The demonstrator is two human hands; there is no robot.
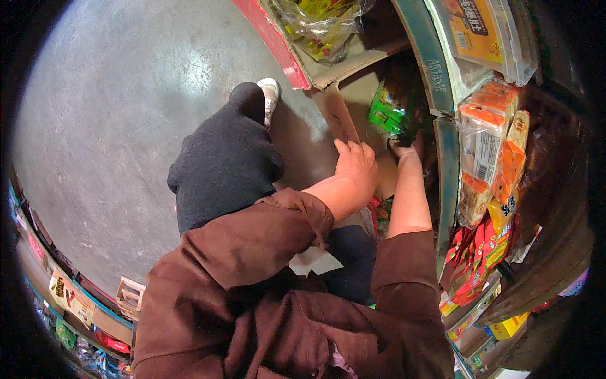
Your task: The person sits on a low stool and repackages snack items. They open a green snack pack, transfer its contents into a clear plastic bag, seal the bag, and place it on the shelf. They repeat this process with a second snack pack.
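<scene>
My left hand [357,170] is at the near end of a brown cardboard box wall [338,113], its fingers curled over the edge. My right hand [406,150] reaches into the shadowed space beneath the blue-green shelf edge [446,180]. Its fingertips are hidden in the dark, so I cannot tell whether they hold anything. Just beyond the right hand lies a shiny green plastic package [387,111] inside the box. Below my hands, a few red and green packets [378,213] show partly between the forearms.
A red-edged carton [296,71] holds a clear bag of yellow-wrapped goods [322,28]. The shelf at right carries orange-and-white packs [483,151], red packets [483,265] and a clear plastic tub [483,38]. A small wooden stool [131,297] stands by the left shelving [109,317] on a concrete floor [118,142].
</scene>
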